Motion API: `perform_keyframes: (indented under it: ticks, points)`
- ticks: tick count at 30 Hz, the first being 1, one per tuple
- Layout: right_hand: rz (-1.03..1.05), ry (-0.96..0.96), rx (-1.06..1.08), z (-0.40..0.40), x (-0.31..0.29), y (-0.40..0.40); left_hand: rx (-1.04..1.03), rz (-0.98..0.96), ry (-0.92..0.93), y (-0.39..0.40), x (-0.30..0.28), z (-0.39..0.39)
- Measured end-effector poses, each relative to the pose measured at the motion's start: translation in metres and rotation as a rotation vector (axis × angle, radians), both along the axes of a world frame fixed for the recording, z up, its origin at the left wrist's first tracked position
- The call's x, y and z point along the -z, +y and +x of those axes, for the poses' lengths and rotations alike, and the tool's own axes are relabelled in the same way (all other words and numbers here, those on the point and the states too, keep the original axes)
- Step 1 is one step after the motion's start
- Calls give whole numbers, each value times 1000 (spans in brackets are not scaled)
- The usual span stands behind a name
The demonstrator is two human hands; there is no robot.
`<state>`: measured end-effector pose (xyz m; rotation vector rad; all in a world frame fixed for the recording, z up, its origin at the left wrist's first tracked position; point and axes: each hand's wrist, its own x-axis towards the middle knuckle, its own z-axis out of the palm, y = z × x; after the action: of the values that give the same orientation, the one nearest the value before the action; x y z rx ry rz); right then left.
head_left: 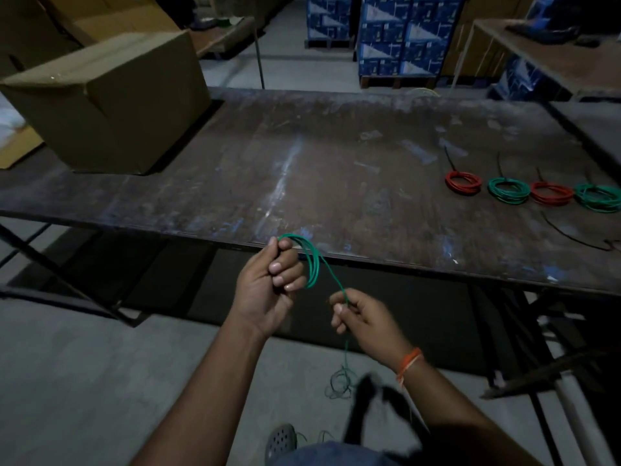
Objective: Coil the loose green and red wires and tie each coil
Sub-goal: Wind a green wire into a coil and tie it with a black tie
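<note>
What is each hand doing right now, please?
Left hand: closed, gripping the green wire coil.
Right hand: closed, pinching the loose green wire that leads off the coil.

rightmost green coil (599, 196) cropped, floor wire (341, 381) perhaps tangled

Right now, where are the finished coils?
In the head view, four tied coils lie in a row at the table's right side, alternating red and green, far from the cardboard box at the left.

Left hand (268, 280) gripping green wire (311, 264) loops, right hand (361, 317) pinching strand
</note>
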<state>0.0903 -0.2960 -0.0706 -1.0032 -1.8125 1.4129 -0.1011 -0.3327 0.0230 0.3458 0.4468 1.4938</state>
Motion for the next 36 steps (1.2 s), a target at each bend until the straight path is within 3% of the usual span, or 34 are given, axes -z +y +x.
perform_keyframes:
  ticks: [3,5,7,9,12,15,17,21,24,27,32,36]
  points:
    - [-21,104,324,9,-8,4,-86,-53,137,0,3,-6]
    - [93,9,395,17,-18,15,-102,-65,184,-1,4,-6]
    - [232,-276,192,22,-27,23,-115,-70,184,1,3,-3]
    - [307,-609,-160,18,-35,21,-148,-69,207,4,0,5]
    - [445,-744,-474,5,-50,3,-254,-82,312,7,2,16]
    - [613,-730,-483,0,-61,-7,-380,-100,371,8,4,20]
    - [688,-704,-441,3,-66,-9,-440,-93,294,10,2,18]
    - [534,-462,-119,18,-64,-5,-485,-73,95,13,-3,-1]
    - [578,-376,30,26,-58,0,-484,-78,85,10,-4,-9]
    - [704,-378,-48,17,-67,-4,-480,-74,209,8,-4,2]
    - [878,-306,-110,-2,-91,-7,-405,-29,665,3,-1,15]
    - [866,-229,-173,-8,-115,-7,-390,21,943,-2,8,19]
